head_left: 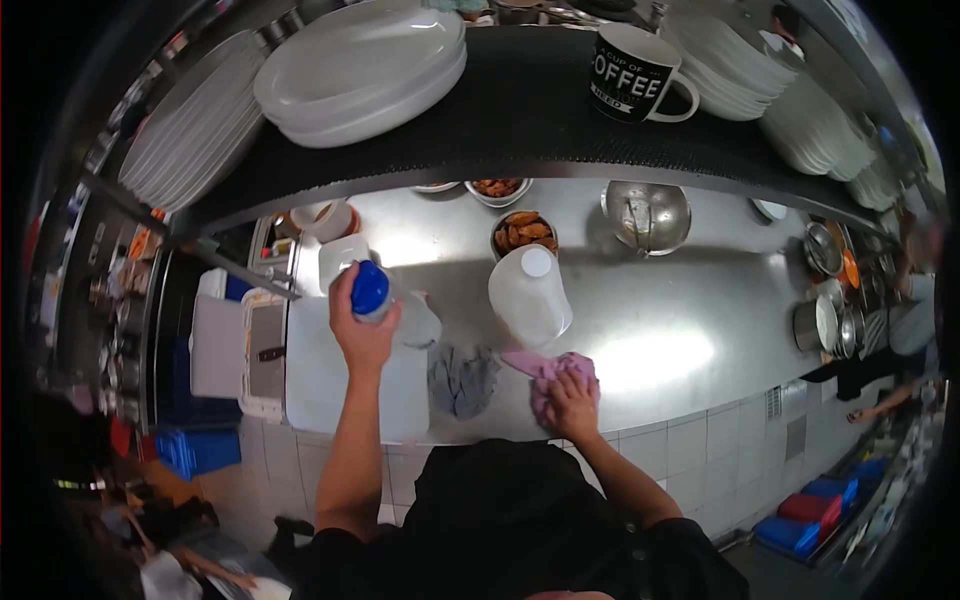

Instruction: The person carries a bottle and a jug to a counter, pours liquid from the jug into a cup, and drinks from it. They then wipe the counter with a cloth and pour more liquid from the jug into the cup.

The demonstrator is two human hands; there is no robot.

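Observation:
My left hand (362,330) grips a clear plastic jug with a blue cap (371,289), lifted over a white cutting board (320,390). Resting on the steel counter (690,310), my right hand (571,396) presses down on a pink cloth (545,372). A grey cloth (462,380) lies between my two hands. Just behind the pink cloth stands a white plastic jug (528,295) with a white cap.
Bowls of fried food (523,232) and a steel bowl (646,215) sit at the counter's back. The shelf above carries stacked white plates (365,72) and a black coffee mug (632,75). Pots (825,320) stand at right, where another person (905,340) works.

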